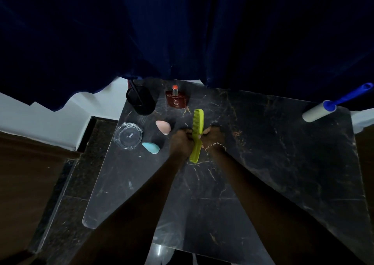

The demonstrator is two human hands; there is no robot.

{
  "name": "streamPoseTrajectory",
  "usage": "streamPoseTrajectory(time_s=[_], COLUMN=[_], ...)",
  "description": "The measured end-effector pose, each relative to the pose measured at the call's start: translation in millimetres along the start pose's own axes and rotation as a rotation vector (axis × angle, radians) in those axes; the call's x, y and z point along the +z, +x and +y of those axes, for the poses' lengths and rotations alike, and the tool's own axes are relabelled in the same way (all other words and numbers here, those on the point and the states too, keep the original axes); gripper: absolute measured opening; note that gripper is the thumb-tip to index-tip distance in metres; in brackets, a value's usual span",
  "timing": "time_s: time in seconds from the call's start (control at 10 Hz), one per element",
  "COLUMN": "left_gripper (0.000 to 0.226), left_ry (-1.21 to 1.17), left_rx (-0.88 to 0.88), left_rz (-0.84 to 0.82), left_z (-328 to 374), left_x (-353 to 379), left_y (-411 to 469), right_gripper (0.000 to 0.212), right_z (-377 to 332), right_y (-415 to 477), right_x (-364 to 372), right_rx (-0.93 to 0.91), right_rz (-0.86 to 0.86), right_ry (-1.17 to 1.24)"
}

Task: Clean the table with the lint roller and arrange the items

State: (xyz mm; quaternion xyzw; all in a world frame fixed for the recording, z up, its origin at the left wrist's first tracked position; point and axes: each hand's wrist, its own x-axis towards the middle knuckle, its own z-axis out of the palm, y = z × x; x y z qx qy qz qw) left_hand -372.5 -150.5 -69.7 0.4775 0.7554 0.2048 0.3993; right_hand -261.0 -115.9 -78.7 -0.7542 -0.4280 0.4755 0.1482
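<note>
A lime-green comb (198, 123) is held over the black marble table (273, 153), teeth pointing left. My left hand (182, 141) grips its left side and my right hand (212, 138), with a bracelet on the wrist, pinches its right side. The lint roller (319, 112), white roll with a blue handle, lies at the table's far right corner, well away from both hands. Left of the comb lie a pink sponge (163, 126) and a blue sponge (151, 147). A red perfume bottle (176, 98) stands at the back.
A black cup (141, 100) with a stick in it stands at the back left, and a glass ashtray (128, 135) sits near the left edge. Dark blue curtains (182, 31) hang behind the table. Floor lies to the left.
</note>
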Motion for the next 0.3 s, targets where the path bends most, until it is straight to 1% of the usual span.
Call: streamPoseTrajectory(time_s=[0.1,0.2,0.3], left_gripper=[0.025,0.022,0.020], left_ry=[0.033,0.074,0.123], left_rx=[0.065,0.099,0.176], left_rz=[-0.007,-0.047,-0.062], left_z=[-1.7,-3.6,-7.4], left_x=[-3.1,-10.5,-18.0], left_y=[-2.2,-15.9,-36.1], right_gripper=[0.016,0.019,0.030], right_z=[1.5,7.5,18.1], right_y=[-4.0,-19.6,-45.0], right_x=[-3.8,-13.7,-21.2], right_rx=[-0.024,-0.039,-0.136], right_rz=[0.028,0.000,0.081], right_ry=[-0.007,-0.051,-0.087])
